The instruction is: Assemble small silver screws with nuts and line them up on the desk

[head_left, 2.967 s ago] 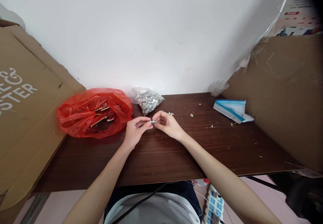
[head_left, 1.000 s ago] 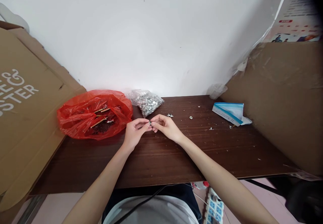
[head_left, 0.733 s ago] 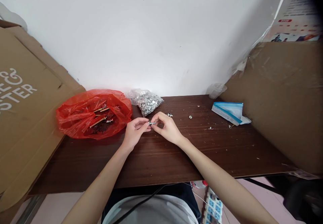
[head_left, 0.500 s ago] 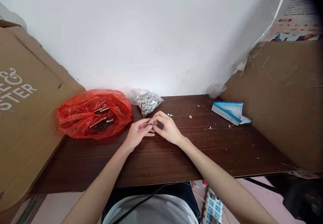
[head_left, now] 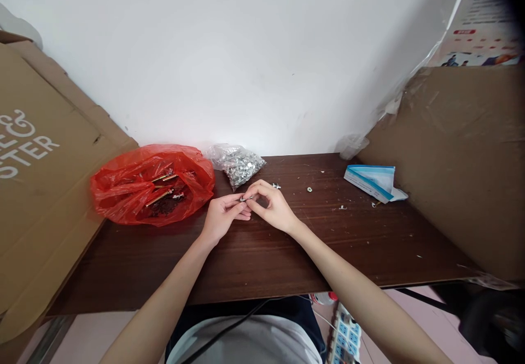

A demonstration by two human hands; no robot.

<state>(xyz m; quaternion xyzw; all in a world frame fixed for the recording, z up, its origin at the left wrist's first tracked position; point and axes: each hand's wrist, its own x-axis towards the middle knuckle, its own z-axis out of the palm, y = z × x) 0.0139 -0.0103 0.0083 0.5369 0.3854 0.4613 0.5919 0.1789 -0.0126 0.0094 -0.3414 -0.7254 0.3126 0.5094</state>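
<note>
My left hand (head_left: 222, 216) and my right hand (head_left: 271, 206) meet above the front-middle of the brown table (head_left: 262, 265). Between their fingertips is a small shiny metal piece (head_left: 243, 199), pinched from both sides; its exact kind is too small to make out. Just behind my right hand lie a few small silver metal parts (head_left: 276, 186). A clear plastic bag (head_left: 241, 166) full of silver metal pieces rests behind my hands. Left of my left hand sits an open red plastic bag (head_left: 123, 189) holding gold-coloured rods and dark small pieces.
A small round metal part (head_left: 309, 189) and scattered bits lie on the right half of the table. Farther right is a blue-and-white packet (head_left: 371, 181). Cardboard boxes (head_left: 49, 189) stand on both sides, and a white wall (head_left: 262, 69) closes off the back.
The small metal piece has turned slightly between my fingertips. Both hands stay in almost the same place, with only small finger shifts.
</note>
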